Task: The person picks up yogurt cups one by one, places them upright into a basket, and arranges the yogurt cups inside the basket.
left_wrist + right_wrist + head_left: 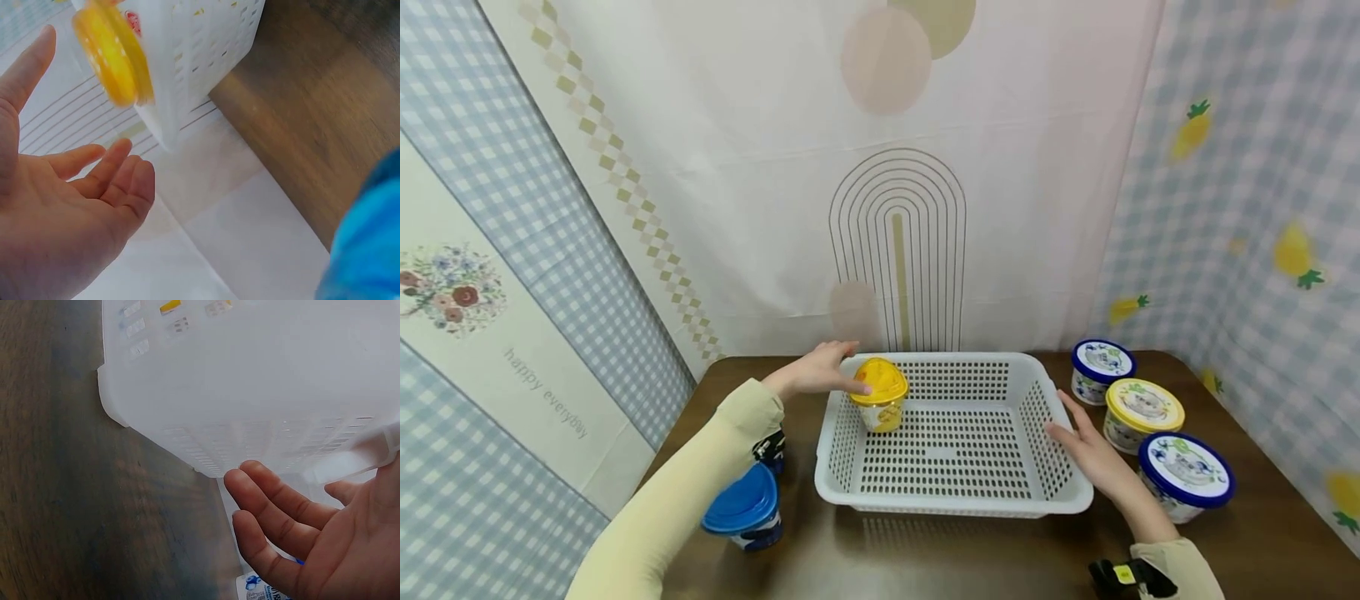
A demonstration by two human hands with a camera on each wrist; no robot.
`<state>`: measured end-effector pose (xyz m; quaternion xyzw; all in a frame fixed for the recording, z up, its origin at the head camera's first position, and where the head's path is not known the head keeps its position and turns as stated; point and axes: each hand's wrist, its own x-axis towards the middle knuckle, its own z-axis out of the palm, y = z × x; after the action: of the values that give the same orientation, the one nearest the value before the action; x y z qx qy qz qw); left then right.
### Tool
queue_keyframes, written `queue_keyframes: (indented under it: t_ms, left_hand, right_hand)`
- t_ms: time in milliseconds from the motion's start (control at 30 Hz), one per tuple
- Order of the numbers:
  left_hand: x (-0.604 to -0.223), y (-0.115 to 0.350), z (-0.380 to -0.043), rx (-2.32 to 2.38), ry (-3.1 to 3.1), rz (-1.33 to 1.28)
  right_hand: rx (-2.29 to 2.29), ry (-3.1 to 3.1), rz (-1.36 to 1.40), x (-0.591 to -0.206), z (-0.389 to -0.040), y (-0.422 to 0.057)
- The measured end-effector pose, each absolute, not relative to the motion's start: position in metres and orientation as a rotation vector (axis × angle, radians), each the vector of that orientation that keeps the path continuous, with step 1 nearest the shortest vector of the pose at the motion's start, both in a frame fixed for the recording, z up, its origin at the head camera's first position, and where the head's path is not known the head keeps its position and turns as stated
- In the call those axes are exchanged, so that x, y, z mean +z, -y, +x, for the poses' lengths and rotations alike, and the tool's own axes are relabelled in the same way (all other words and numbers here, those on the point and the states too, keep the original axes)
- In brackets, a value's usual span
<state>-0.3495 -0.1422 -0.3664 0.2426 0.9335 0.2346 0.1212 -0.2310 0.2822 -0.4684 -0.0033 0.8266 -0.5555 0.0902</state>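
Observation:
A white perforated plastic basket (955,505) stands on the brown table. In its back left corner a tub with a yellow lid (882,415) sits inside, lid up and slightly tilted. My left hand (815,372) hovers at the basket's left rim with fingers spread; the thumb tip overlaps the lid in the head view. From the left wrist, a gap shows between that hand (75,194) and the yellow lid (112,56). My right hand (1093,454) holds the basket's right rim, thumb over the edge and fingers outside along the wall.
To the right of the basket stand a blue-lidded tub (1102,360), a yellow-lidded tub (1142,407) and another blue-lidded tub (1186,471). Left of it are a bright blue-lidded tub (741,502) and a dark container (771,450), partly behind my sleeve. A curtain (760,208) hangs behind the table.

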Motion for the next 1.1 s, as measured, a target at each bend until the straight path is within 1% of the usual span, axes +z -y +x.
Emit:
queue_keyframes:
  t_ms: [467, 700, 900, 1100]
  left_hand:
    - [-0.352, 0.184, -0.340, 0.788, -2.691, 0.640]
    - [-0.342, 0.211, -0.324, 0.843, -2.651, 0.588]
    - [-0.334, 0.232, -0.313, 0.811, -2.631, 0.643]
    - [-0.333, 0.253, -0.304, 0.757, -2.661, 0.685]
  right_hand:
    - [-1.651, -2.464, -0.038, -0.468, -0.232, -0.285]
    - [-1.666, -2.444, -0.045, -0.470, -0.231, -0.283]
    - [-1.674, -2.427, -0.053, -0.470, -0.231, -0.283]
    - [-1.679, -2.435, -0.069, -0.470, -0.231, -0.282]
